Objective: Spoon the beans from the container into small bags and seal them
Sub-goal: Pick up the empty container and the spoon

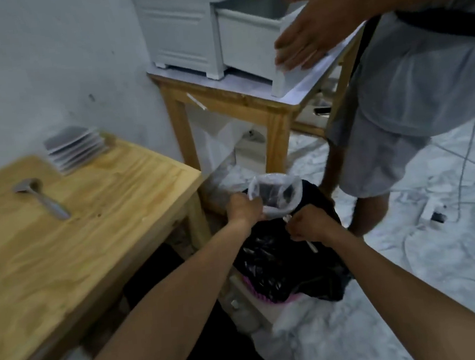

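Observation:
My left hand grips the rim of a small clear plastic bag, which is held open with dark contents showing inside. My right hand is curled round the white handle of a spoon; the spoon's bowl is hidden near the bag's mouth. Both hands hover over a container lined with a black plastic bag on the floor, with a pink rim at its front. A stack of small flat bags lies at the far edge of the low wooden table.
A metal scoop lies on the low table. Behind stands a taller wooden table with a white drawer unit; another person's hand rests on its open drawer. That person stands at right. Cables trail across the marbled floor.

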The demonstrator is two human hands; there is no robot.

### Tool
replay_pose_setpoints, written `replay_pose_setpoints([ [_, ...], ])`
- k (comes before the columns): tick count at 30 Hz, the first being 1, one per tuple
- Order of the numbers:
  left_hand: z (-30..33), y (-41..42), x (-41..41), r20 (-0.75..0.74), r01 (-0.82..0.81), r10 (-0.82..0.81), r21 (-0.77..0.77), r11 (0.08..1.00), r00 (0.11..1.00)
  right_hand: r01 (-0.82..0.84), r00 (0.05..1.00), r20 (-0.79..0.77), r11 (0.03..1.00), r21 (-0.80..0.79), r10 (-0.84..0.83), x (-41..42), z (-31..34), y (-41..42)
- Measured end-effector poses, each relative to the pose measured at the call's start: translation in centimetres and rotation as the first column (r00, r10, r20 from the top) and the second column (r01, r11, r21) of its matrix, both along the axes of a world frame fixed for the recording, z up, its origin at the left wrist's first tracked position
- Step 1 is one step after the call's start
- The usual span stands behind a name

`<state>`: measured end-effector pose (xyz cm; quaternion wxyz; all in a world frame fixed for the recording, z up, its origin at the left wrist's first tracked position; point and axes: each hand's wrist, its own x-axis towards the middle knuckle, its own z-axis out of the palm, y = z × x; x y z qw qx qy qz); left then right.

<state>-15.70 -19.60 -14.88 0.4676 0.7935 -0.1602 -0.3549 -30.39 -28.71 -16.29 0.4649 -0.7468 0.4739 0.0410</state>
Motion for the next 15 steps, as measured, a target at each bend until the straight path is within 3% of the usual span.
replay_pose_setpoints([
  [6,-0.2,1.1,0.3,-0.035,0.126,-0.122,0.131,0.983,0.992,-0.038,0.997,-0.075,0.998,-0.055,0.034,0.1,-0.8,0.3],
  [11,-0.4,2.9,1.0,-0.070,0.132,-0.123,0.136,0.982,0.990,-0.064,0.992,-0.102,0.997,0.053,0.069,0.2,-1.5,-0.5],
  [15,0.2,5.4,0.1,-0.162,0.131,-0.123,0.042,0.991,0.979,0.050,0.992,0.105,0.991,0.123,-0.063,-0.5,1.4,3.5],
])
